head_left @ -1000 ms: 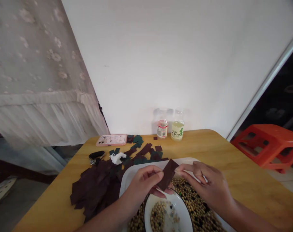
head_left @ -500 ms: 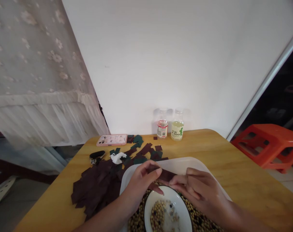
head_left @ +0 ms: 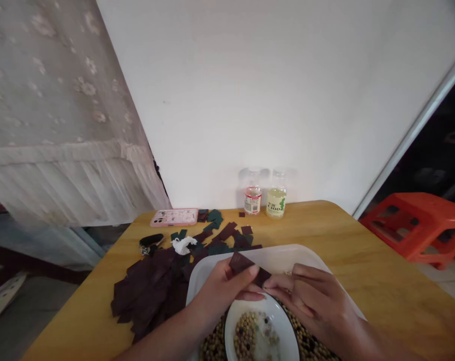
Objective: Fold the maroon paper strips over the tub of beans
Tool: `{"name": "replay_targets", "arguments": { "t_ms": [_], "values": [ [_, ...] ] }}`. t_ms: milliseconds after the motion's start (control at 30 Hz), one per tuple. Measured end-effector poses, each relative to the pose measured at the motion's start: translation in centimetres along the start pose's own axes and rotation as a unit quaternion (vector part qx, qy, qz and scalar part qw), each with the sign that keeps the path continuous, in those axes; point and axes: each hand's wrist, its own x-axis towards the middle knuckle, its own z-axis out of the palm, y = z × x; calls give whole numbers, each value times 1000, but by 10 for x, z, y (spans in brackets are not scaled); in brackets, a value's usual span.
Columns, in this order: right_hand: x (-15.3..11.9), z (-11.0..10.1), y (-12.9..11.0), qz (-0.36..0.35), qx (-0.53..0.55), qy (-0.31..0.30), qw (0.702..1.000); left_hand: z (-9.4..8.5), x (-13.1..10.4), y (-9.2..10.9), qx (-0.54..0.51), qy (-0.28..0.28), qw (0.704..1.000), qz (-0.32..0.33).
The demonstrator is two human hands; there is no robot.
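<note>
"Reaching in from the lower left, how does the left hand hold itself?"

"Palm side up, fingers curled beneath the dark piece and thumb pressed on top. It has a firm pinch."

"And the right hand?"

"Bent inward, its back partly toward us, the fingers folded. Thumb and forefinger nip the piece's lower right corner."

"So where exactly is the piece?"

"Between both hands, off the table, just above the far rim of the white bowl. One corner pokes up beyond the left thumb."

"What's different from half a second ago?"

"Then it looked like a narrow strip, mostly behind the left fingers. Now its flat face shows, sloping down to the right."

"And around them?"

"The bowl sits in the pale tray, with beans about it. A heap of dark pieces lies toward the table's left edge, the pink phone near the far left corner. Two bottles, one red-labelled, one green-labelled, stand at the far edge."
</note>
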Motion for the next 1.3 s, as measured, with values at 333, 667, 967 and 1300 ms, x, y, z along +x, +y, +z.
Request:
{"name": "replay_targets", "arguments": {
  "t_ms": [333, 667, 967, 1300],
  "values": [
    [-2, -1, 0, -8, 18, 26, 999, -1, -2, 0, -17, -77, 997, -24],
    [-5, 0, 4, -20, -2, 24, 1000, -1, -1, 1, 6, -63, 998, -24],
    [-6, 1, 4, -5, 6, 8, 1000, 0, -2, 1, 24, -64, 998, -17],
    [-4, 0, 3, 0, -17, 33, 999, 0, -1, 1, 24, -50, 998, -7]
  ]
}}
